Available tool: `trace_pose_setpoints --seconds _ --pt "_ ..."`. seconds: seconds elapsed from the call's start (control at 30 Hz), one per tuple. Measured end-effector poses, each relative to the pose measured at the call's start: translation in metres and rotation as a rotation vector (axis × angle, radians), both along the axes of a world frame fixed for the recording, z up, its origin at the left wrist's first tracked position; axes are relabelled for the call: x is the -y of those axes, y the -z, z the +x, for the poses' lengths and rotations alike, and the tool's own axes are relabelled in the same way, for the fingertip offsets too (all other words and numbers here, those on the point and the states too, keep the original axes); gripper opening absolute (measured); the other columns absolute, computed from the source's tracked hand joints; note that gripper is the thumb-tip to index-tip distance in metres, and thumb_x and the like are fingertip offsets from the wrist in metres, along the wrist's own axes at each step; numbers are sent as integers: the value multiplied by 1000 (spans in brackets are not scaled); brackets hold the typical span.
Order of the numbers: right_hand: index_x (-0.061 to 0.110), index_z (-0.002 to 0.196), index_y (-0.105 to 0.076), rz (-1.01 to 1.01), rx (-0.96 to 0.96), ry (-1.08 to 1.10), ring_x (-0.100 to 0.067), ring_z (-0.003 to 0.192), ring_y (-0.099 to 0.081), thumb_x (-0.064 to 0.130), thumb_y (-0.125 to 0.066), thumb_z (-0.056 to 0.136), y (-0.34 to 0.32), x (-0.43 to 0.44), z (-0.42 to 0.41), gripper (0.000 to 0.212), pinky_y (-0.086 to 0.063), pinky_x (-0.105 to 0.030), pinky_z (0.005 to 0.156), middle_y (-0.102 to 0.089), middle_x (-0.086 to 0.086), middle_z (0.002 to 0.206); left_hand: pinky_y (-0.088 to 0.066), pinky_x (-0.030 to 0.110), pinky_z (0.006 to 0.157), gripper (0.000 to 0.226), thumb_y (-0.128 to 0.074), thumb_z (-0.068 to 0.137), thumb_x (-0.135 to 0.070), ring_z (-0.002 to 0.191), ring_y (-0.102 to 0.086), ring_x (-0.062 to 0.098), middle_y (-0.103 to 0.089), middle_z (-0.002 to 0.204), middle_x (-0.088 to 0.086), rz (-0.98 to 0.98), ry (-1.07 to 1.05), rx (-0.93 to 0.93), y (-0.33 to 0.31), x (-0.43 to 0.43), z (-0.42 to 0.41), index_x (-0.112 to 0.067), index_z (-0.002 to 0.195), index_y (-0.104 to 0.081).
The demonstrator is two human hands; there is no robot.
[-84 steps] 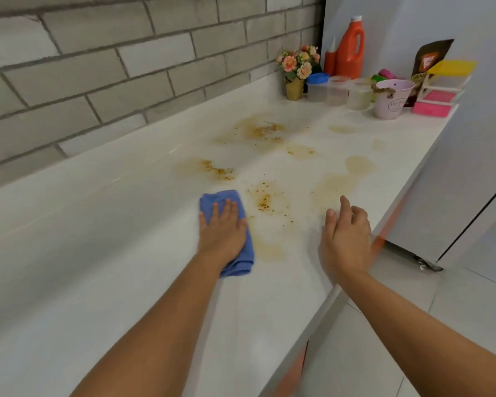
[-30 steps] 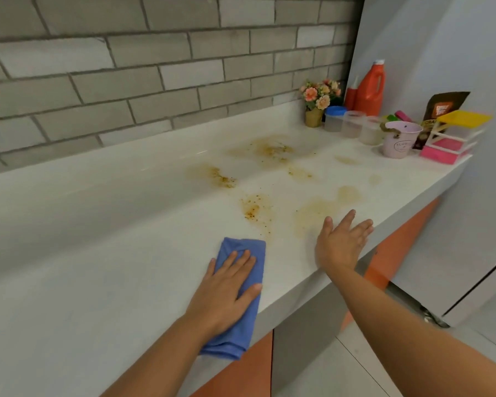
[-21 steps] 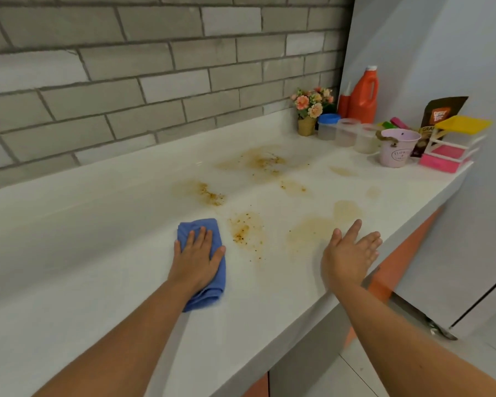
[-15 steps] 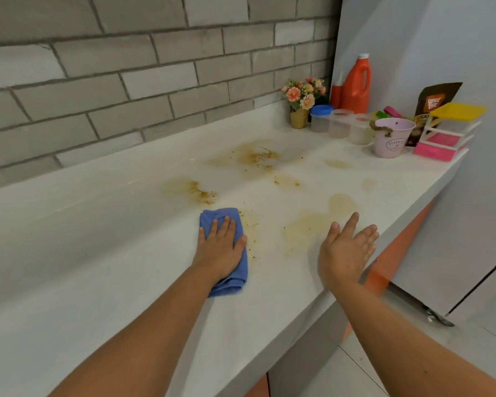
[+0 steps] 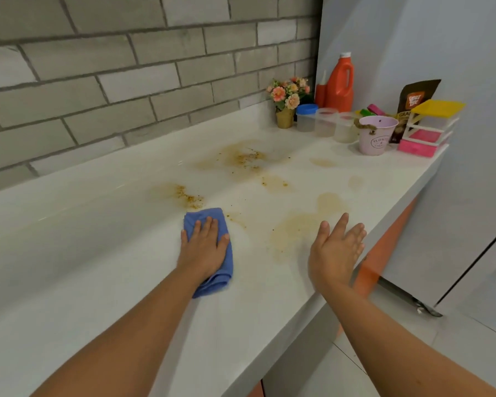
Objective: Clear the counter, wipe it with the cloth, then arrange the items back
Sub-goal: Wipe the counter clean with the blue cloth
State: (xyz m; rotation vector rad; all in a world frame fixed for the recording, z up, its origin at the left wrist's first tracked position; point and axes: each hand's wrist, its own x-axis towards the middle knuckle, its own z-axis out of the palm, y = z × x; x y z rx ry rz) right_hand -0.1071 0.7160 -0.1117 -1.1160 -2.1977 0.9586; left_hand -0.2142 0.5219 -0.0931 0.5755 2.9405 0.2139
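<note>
Blue cloth (image 5: 226,269): folded, soft, light, lying mid-bench (image 5: 98,253), just short of the brown stains (image 5: 298,227). It would likely bunch if pinched, so it is best driven under a flat palm. Left hand (image 5: 204,247) presses it, fingers straight, grip unclenched. Right hand (image 5: 337,250) released, fingers spread, near the front edge; contact unclear.
</note>
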Motion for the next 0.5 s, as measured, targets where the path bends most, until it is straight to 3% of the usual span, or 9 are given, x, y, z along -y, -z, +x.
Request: trace_pose_setpoints --seconds 0.13,0.37,0.43,0.5 --pt "14 150 -5 8 -32 15 -26 146 8 38 -17 101 1 0 -2 57 5 -37 119 3 -18 157 8 43 118 59 -12 101 -42 146 9 19 9 159 1 -23 96 -4 0 -48 -11 -14 151 3" --pt "12 150 -7 -32 -71 23 -27 146 5 36 -21 101 -3 -1 0 57 3 -37 119 1 -18 157 19 29 112 57 -13 100 -45 142 17 5 13 157 -10 83 378 18 -5 -34 97 -23 149 6" --pt "11 150 -6 -49 -91 15 -25 146 6 37 -20 101 -4 1 3 57 4 -37 119 2 -17 157 22 26 110 70 -2 89 -63 135 24 -3 17 151 -19 78 379 23 -6 -2 115 -28 148 9" --pt "12 150 -5 -64 -108 -16 -24 146 8 37 -20 101 -6 2 6 57 5 -36 119 4 -16 157 23 26 108 99 24 60 -79 129 29 -6 24 143 -25 94 317 17 -2 23 116 -31 147 11"
